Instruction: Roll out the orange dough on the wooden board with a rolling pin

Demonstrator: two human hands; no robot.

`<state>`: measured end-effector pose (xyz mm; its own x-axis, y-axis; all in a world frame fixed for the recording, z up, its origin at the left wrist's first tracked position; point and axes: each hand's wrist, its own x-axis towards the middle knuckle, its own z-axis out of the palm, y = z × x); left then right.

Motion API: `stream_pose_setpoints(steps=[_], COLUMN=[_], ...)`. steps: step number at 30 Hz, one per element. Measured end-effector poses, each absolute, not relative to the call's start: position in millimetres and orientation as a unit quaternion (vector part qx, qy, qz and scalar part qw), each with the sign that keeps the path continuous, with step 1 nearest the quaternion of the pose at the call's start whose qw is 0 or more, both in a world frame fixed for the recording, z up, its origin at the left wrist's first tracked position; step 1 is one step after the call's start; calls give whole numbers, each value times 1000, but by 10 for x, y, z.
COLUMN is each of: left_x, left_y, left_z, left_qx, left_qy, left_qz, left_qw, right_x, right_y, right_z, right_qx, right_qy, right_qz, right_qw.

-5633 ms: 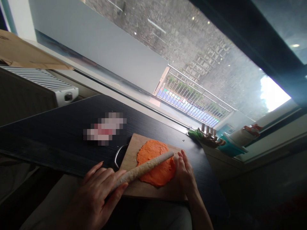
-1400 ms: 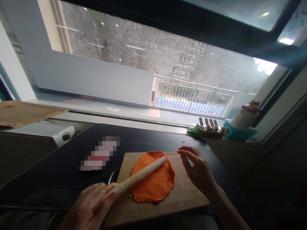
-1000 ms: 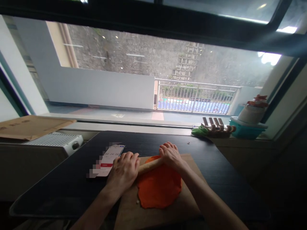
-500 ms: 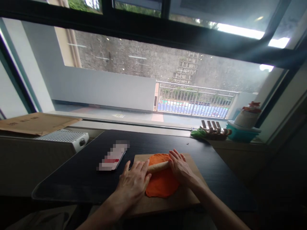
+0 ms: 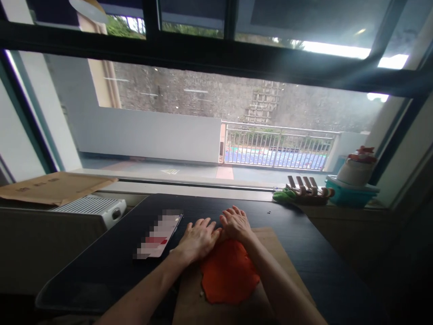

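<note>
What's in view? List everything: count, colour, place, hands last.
window: 1, dark-framed, ahead
table: 1, black, before window
board: 1, light brown, on table
dough sheet: 1, orange, on board
rolling pin: 1, pale, mostly covered, dough's far edge
phone: 1, pale screen with red, table's left
radiator: 1, white, left of table
paper packet: 1, brown, over radiator
cloth: 1, green, beyond table's right corner
slatted object: 1, brown, right of cloth
tub: 1, teal, far right
jar: 1, whitish, on tub
railing: 1, silver, outside
left hand, right hand: 1 each, bare, covering rolling pin
</note>
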<state>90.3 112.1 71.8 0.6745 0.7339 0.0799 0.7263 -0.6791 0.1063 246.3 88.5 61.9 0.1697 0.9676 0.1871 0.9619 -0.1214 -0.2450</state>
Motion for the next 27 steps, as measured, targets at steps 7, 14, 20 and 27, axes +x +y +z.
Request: stream_pose_setpoints(steps=[7,14,20,27], left_x=[463,449,861,2017], left_y=[628,695,860,1159], left_z=[568,863,731,658], left_qx=[933,959,964,933], left_qy=[299,249,230,327], left_qz=[198,129,107,149], left_qw=[-16,23,79,19], right_x=[2551,2501,2437,2616], right_y=[-227,-411,-728,-445], right_z=[503,676,304,351], right_qx=[-674,-698,-733,-813], right_qy=[-714,-702,-655,-541], right_qz=[-23,-51,-62,-66], right_qw=[186,135,171,205])
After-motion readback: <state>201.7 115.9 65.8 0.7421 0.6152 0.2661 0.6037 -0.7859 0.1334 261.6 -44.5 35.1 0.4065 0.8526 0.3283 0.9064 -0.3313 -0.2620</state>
